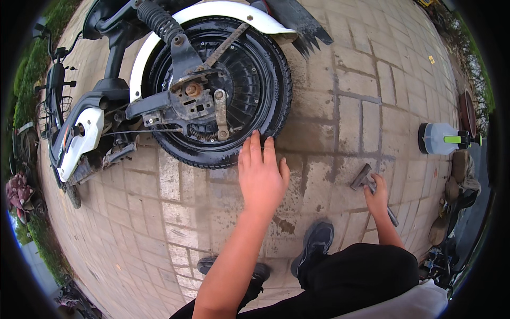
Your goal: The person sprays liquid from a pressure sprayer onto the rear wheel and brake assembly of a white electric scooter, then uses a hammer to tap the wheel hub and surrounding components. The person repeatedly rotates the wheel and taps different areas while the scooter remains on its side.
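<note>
My left hand (261, 173) lies with fingers stretched out on the lower right edge of the black tyre (284, 93) of a scooter's rear wheel. The wheel's black hub (245, 74) looks wet, and a rusty axle nut (192, 89) sits at its centre. To the right, low over the paving, my right hand (377, 196) is closed round the grey handle of a hammer (361, 177). The hammer's blocky dark head points up and left, apart from the wheel. A white fender (234, 9) curves over the tyre.
The white and black scooter (85, 135) fills the upper left, with a black shock absorber (156, 21) above the wheel. A clear spray bottle (441, 139) with a green trigger lies at the right. My dark shoes (317, 242) stand on brick paving (350, 122), damp beside the tyre.
</note>
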Demonstrator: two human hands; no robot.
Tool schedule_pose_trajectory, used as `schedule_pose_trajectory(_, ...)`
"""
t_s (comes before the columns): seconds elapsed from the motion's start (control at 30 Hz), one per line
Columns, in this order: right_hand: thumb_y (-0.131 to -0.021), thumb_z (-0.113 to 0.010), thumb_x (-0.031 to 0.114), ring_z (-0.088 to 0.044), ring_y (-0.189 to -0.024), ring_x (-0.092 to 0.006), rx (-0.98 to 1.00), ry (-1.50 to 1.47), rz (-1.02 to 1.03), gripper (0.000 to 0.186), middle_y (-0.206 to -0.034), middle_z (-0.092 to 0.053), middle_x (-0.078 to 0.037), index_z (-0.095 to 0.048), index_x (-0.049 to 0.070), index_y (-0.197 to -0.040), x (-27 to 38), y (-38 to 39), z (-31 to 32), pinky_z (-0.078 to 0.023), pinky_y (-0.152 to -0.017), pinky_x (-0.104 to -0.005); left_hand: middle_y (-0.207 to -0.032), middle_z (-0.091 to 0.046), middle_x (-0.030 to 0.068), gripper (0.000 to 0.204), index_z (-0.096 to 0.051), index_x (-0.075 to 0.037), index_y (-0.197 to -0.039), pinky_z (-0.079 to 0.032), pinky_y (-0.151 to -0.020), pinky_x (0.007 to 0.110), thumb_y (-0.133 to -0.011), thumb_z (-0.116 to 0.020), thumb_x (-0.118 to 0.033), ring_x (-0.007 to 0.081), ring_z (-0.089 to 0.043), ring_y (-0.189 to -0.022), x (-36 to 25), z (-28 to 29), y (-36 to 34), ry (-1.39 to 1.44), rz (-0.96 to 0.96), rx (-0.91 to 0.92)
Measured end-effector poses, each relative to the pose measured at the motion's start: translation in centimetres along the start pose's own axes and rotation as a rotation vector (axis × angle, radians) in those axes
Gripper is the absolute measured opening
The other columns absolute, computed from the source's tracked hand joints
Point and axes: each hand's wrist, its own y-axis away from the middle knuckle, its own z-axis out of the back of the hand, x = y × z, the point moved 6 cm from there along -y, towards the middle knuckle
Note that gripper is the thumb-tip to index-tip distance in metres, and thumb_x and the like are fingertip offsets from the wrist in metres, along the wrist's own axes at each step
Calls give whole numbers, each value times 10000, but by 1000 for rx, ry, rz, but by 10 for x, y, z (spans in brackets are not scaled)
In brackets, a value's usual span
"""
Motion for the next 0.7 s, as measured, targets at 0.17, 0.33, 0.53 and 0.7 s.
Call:
schedule_pose_trajectory(0.17, -712, -721, 86, -513, -1079, -415, 119, 234, -62, 518, -1220, -499, -227, -524, 4, -1184, -50, 20, -10, -430, -917, -441, -1323, -456, 217, 492, -545, 11, -1193, -382, -987, 471, -753, -664, -175, 387, -431, -1217, 1, 0, -2, 18, 38, -55)
schedule_pose_trajectory(0.33, -696, -745, 96, -527, -1030, -411, 153, 196, -61, 488, -1131, -523, -222, -546, 1, -1132, -60, 17, -13, -442, -873, -437, -1309, -469, 211, 497, -551, 8, -1192, -384, -987, 469, -746, -661, -183, 380, -446, -1200, 5, 0, -3, 53, 43, -56)
schedule_pose_trajectory(0.53, -711, -740, 115, -536, -984, -394, 166, 129, -104, 441, -1025, -555, -200, -560, 1, -1097, -71, 17, -12, -444, -840, -436, -1319, -461, 221, 506, -544, 30, -1196, -365, -1021, 474, -746, -650, -176, 385, -445, -1208, 5, 0, -2, 83, 54, -65)
schedule_pose_trajectory(0.7, -730, -726, 144, -543, -932, -395, 161, 240, -47, 412, -981, -559, -188, -560, 8, -1083, -68, 19, -10, -444, -797, -442, -1301, -463, 245, 523, -531, 70, -1194, -381, -1010, 476, -728, -660, -130, 412, -441, -1201, 7, 1, 1, 114, 33, -79)
